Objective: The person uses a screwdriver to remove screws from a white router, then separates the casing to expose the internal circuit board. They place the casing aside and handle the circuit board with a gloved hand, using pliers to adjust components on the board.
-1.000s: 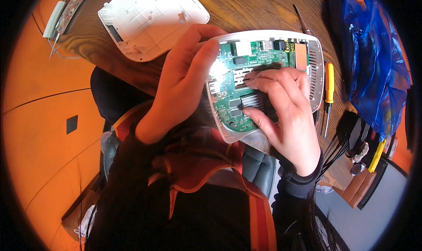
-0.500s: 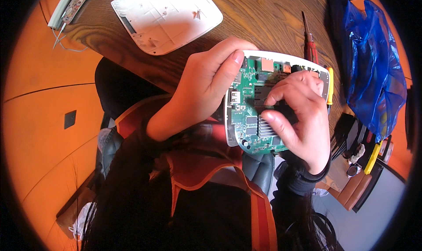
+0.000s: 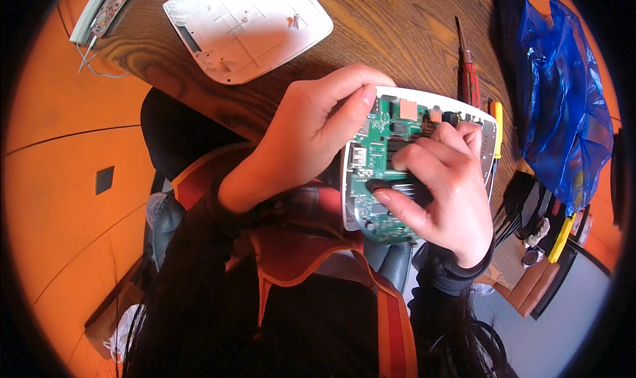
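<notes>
A green circuit board (image 3: 379, 154) lies in a white plastic housing (image 3: 430, 98) that is held up near the table's front edge. Gripping the housing's far left corner is my left hand (image 3: 318, 116), its thumb pressed on the rim by the board. My right hand (image 3: 445, 186) reaches over the board with fingers bent. Its thumb rests beside the finned metal heat sink (image 3: 405, 191), and the other fingers curl onto the far right part of the board. That hand hides much of the board's right half. Metal ports line the far edge.
On the wooden table (image 3: 391, 27) lies a white plastic cover (image 3: 265, 40), inner side up. A red-handled screwdriver (image 3: 469, 80) and a yellow-handled tool (image 3: 497, 123) lie beyond the housing. A blue plastic bag (image 3: 560, 100) is at the right, a power strip (image 3: 89, 17) at far left.
The housing and board have moved slightly toward me and tilted. My right thumb has shifted left off the heat sink, and its fingers have come a little nearer to me.
</notes>
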`<state>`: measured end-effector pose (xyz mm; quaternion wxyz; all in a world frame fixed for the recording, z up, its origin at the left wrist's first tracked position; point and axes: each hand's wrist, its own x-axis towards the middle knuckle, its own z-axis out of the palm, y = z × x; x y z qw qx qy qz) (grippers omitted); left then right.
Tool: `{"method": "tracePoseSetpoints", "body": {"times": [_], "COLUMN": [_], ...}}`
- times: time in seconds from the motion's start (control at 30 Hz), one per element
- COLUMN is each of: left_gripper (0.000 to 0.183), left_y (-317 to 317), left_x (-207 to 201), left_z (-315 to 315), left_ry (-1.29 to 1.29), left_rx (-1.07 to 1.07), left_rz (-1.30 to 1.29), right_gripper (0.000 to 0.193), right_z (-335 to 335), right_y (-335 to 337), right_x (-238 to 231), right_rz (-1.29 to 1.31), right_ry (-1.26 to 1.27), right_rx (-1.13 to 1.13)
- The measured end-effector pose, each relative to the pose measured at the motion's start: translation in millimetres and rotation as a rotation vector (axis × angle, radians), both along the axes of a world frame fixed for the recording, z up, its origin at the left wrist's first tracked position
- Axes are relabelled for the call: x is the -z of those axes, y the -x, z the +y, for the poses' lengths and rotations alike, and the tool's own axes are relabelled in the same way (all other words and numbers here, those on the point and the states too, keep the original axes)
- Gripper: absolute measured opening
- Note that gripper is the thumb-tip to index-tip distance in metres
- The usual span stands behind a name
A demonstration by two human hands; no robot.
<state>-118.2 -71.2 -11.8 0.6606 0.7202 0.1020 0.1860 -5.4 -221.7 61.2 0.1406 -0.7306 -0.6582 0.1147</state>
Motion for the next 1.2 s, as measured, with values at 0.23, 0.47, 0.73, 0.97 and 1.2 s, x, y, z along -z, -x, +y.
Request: {"method": "tracePoseSetpoints", "body": {"times": [0.23, 0.47, 0.73, 0.97, 1.2], "left_gripper": [0.016, 0.018, 0.02, 0.019, 0.026], "left_y": [-8, -5, -5, 0, 25], "left_x": [7, 8, 6, -5, -33], "left_z": [-4, -4, 1, 4, 17], "left_ry": [-0.054, 0.064, 0.122, 0.157, 0.064], "left_rx": [-0.111, -0.125, -0.125, -0.209, -0.2], "left_rz": [-0.129, -0.108, -0.151, 0.01, -0.126], "right_gripper": [0.019, 0.013, 0.024, 0.03, 0.047], "right_z": [6, 4, 0, -31, -47], "right_y": [11, 12, 9, -25, -35], "right_x": [9, 19, 11, 3, 12], "right_rz": [-0.172, -0.229, -0.245, -0.037, 0.941], "right_ry": [-0.071, -0.083, -0.275, -0.809, -0.517], "right_rx": [0.01, 0.061, 0.046, 0.852, 0.686]}}
